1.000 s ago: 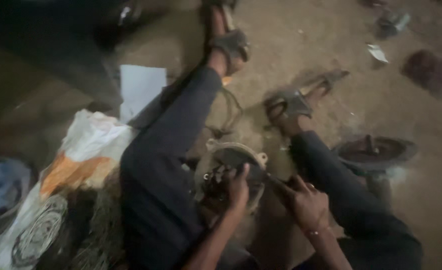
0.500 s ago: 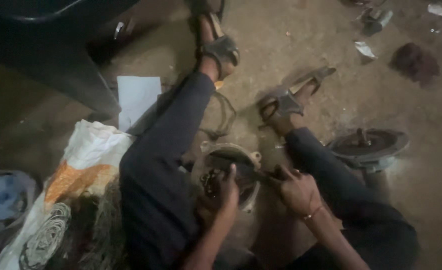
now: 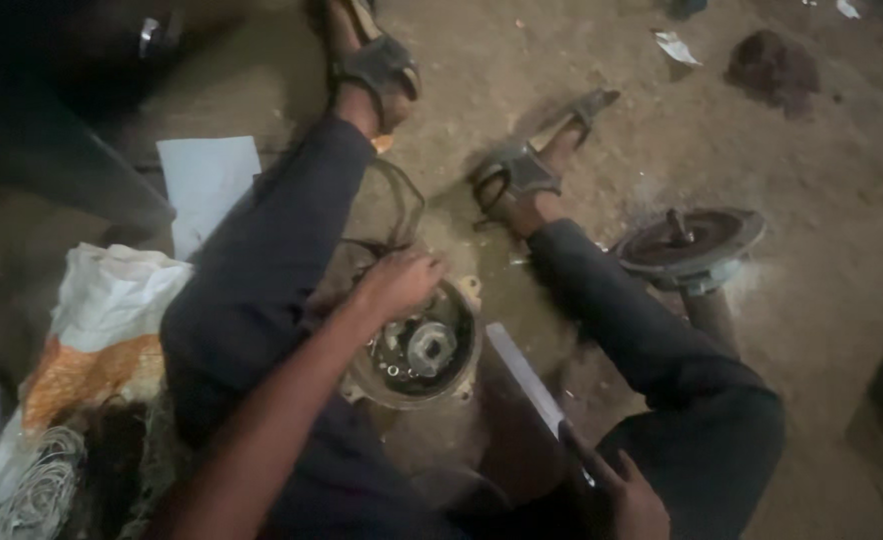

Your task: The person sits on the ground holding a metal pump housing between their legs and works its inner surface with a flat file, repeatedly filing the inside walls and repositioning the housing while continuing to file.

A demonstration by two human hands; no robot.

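A: Where does the round grey metal motor housing [image 3: 417, 350] sit?

B: On the dirt floor [image 3: 822, 260] between your legs, open face up, with a hub and small parts showing at its centre. It lies just inside your left thigh.

A: And your left hand [image 3: 400, 282]?

B: It rests on the housing's upper left rim, fingers curled and closed over the edge beside the dark wires [image 3: 392, 215] that loop away toward your left foot.

A: Your right hand [image 3: 627, 495]?

B: Low in the frame, near your right knee, well apart from the housing. Its fingers are closed around the handle end of a long flat pale metal blade [image 3: 527, 378], which points up and left toward the housing's right side; the tip stops just beside the rim.

A: What lies farther out?

B: A round dark metal end cover with a central shaft [image 3: 690, 245] beyond your right leg, a white sheet of paper [image 3: 207, 185] beyond your left leg, and a white and orange woven sack [image 3: 102, 330] at your left. Both feet wear dark strapped sandals [image 3: 517, 170].
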